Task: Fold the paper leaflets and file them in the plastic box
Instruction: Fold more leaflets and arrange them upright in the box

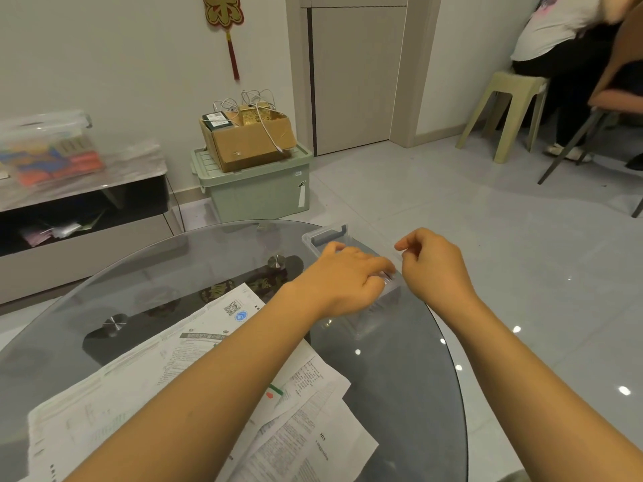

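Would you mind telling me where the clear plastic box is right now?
In the head view, the clear plastic box sits on the far right part of the glass table, under both hands, beyond the unfolded paper leaflets.
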